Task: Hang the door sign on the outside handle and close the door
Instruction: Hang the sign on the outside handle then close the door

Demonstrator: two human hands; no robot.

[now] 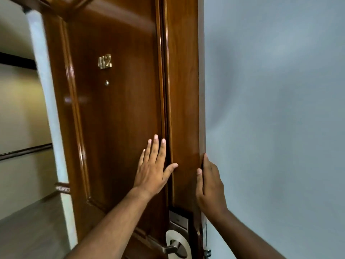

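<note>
Pale hallway wall point(280, 109) flanks the door point(115, 113). Left hand point(152, 174) lies flat, fingers spread; right hand point(210, 187) wraps its edge — pinch risk on closing. No sign shows on the handle point(172, 248).

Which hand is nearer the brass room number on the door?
Left. The left hand lies flat on the door panel below the room number; the right hand grips the frame edge, farther right.
</note>
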